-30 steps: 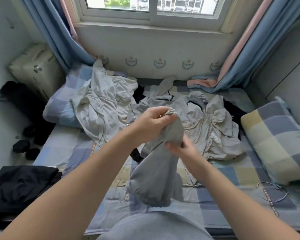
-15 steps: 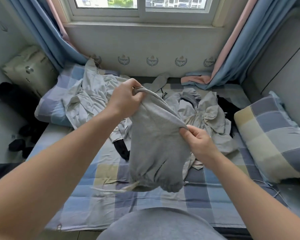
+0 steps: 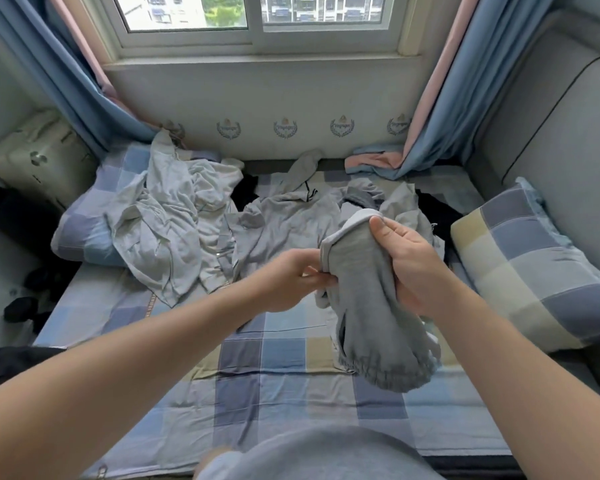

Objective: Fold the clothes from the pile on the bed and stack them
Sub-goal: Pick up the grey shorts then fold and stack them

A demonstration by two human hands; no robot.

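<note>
Pile of clothes (image 3: 173, 223): crumpled, pale grey, lying on the bed (image 3: 263, 386) from far left to centre. Left hand (image 3: 288, 280): fingers pinch the left edge of the grey garment (image 3: 367, 306). Garment is held up above the bed's right half, gathered hem lowest. Possibly trousers, but folds hide the shape. Right hand (image 3: 412, 265): thumb on the top edge, fingers curled round the cloth. Checked pillow (image 3: 534, 271) at far right.

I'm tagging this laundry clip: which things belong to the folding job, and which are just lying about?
Job: grey garment, gripped by left hand and right hand; clothes pile; bed.
Lying about: checked pillow; curtain; black things on the floor.
</note>
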